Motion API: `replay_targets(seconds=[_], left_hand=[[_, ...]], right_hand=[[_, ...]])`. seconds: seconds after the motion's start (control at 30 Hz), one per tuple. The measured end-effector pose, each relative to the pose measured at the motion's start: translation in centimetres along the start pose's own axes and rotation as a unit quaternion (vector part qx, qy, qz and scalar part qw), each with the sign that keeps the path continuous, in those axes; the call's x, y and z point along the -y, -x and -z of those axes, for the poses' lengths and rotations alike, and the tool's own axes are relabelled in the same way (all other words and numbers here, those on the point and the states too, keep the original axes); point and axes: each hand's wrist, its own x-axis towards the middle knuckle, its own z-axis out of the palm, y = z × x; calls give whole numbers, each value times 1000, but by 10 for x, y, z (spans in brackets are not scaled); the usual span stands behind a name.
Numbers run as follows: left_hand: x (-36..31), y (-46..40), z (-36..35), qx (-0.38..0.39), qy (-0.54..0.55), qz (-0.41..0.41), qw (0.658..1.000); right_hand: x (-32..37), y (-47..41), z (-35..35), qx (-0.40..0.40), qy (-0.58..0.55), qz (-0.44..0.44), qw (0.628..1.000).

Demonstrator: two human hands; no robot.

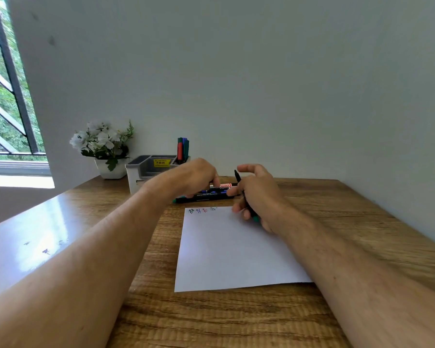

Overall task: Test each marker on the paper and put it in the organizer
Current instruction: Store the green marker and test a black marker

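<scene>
right hand (255, 197) curled round a black-barrelled, green-ended marker (244, 197), just above the far edge of the white paper sheet (231, 249). left hand (194, 177) reaching onto the loose row of dark markers (206, 195) beyond the sheet; grip hidden, impossible to tell. grey-and-white plastic organizer (146, 169) behind, some markers already standing inside. risks: nudged markers rolling across the wooden table (211, 320); ink smearing under the wrist; sheet sliding unpinned.

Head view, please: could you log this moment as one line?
right hand: holds marker | left hand: on loose markers | paper: four marks | organizer: markers inside
</scene>
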Motion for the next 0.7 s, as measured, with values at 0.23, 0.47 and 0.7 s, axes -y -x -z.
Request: replay_targets(seconds=[0.23, 0.47, 0.7], left_hand=[[9, 0, -1, 131, -170, 51, 975], [25, -8, -3, 195, -212, 57, 956], [30, -11, -1, 181, -195, 66, 962]], right_hand=[[0, -1, -1, 21, -37, 30, 999], [-8, -1, -1, 37, 48, 52, 997], [-13, 2, -4, 82, 97, 39, 991]])
